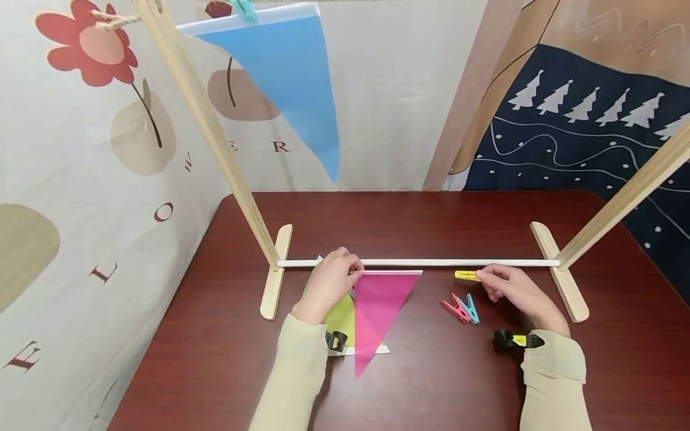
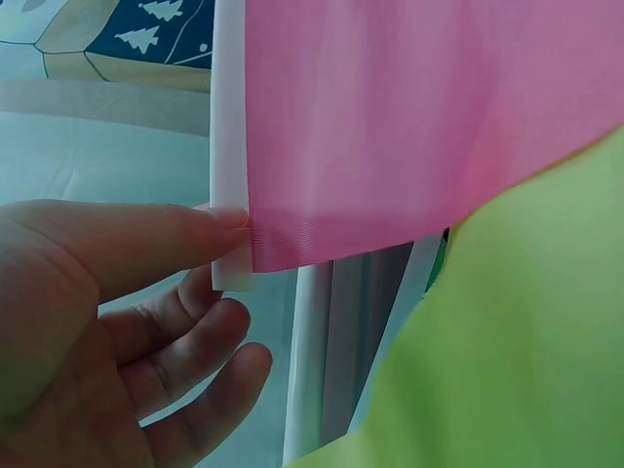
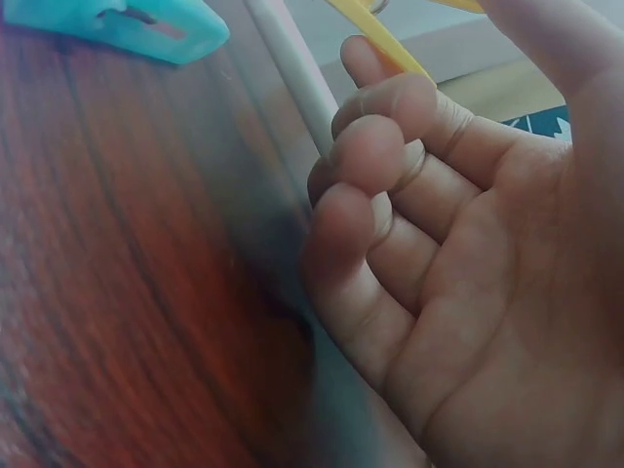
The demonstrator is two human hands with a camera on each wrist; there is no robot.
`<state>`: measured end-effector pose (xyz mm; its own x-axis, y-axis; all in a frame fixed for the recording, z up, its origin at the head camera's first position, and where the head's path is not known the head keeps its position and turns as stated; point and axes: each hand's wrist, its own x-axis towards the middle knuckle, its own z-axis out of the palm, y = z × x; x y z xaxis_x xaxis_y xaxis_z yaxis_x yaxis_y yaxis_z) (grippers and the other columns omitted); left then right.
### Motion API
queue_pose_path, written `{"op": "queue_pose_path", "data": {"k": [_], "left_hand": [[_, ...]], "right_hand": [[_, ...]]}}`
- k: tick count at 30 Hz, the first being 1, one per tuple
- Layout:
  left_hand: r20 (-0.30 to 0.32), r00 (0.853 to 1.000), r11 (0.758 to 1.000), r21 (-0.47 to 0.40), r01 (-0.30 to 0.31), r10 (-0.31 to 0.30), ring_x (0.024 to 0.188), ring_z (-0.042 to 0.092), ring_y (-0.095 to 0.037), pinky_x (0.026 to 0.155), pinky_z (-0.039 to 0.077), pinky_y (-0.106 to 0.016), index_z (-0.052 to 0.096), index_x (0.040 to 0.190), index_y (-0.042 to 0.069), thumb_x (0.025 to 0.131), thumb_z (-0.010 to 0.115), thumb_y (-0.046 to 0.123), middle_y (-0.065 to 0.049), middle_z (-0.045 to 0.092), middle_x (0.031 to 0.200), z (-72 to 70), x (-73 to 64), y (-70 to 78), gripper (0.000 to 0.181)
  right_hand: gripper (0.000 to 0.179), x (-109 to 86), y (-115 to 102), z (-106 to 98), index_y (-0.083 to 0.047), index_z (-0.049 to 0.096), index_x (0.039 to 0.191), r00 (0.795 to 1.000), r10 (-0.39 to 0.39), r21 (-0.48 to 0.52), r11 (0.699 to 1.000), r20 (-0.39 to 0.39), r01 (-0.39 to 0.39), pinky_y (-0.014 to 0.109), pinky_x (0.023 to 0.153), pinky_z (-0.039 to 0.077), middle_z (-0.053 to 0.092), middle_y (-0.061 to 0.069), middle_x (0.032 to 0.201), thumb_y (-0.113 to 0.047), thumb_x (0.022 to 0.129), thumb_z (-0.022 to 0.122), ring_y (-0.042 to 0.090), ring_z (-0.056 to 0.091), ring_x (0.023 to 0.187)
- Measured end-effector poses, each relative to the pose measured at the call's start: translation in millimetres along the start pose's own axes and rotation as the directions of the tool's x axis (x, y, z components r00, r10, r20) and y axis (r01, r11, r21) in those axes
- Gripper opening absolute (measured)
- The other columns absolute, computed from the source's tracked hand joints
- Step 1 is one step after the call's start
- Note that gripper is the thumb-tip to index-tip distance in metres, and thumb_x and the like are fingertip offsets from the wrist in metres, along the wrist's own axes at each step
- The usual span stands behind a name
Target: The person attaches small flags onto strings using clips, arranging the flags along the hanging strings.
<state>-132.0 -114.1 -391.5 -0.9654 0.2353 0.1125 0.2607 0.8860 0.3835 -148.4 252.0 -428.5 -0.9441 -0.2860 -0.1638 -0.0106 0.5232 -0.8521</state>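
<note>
My left hand (image 1: 335,281) pinches the white top edge of a pink triangular pennant (image 1: 385,299) near its left corner, thumb on the near face in the left wrist view. The pennant hangs point down, partly over a yellow-green pennant (image 1: 339,314) with a white edge. My right hand (image 1: 517,290) holds a yellow clothespin (image 1: 466,275) between thumb and fingers, off to the right of the pink pennant. In the right wrist view only part of the yellow clothespin (image 3: 390,44) shows. A red clothespin (image 1: 456,307) and a blue clothespin (image 1: 470,309) lie together on the table below it.
A wooden stand has a left post (image 1: 210,131), a right post (image 1: 628,191) and a white crossbar (image 1: 409,262) low between them. From a rope (image 1: 115,21) up high, a blue pennant (image 1: 302,78) hangs by a teal clothespin (image 1: 244,10). The table (image 1: 431,389) is dark red-brown.
</note>
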Motion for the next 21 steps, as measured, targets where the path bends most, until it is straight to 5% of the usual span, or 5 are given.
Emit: {"op": "queue_pose_path", "data": {"k": [13,21], "left_hand": [[-0.107,0.994,0.999,0.029,-0.034,0.037,0.076,0.051,-0.011,0.067,0.044,-0.027,0.068,0.091,0.021,0.085,0.065,0.022,0.006,0.055,0.086,0.9,3.3,1.1,0.006],[-0.202,0.978,0.999,0.0,-0.045,0.044,0.075,0.052,-0.012,0.07,0.044,-0.031,0.066,0.089,0.021,0.085,0.065,0.023,0.007,0.056,0.084,-0.9,3.4,3.6,0.004]], "right_hand": [[0.05,5.0,-15,-6,-0.008,0.056,0.118,1.0,0.025,-0.172,0.985,-0.004,-0.025,0.029,0.062,0.047,0.059,0.009,0.082,-0.045,0.084,0.062,0.019,0.055,0.069],[0.049,9.1,-30,-3,-0.005,0.054,0.121,1.0,-0.008,-0.174,0.985,0.026,0.012,0.029,0.066,0.051,0.058,0.009,0.087,-0.032,0.083,0.067,0.02,0.056,0.073]]}}
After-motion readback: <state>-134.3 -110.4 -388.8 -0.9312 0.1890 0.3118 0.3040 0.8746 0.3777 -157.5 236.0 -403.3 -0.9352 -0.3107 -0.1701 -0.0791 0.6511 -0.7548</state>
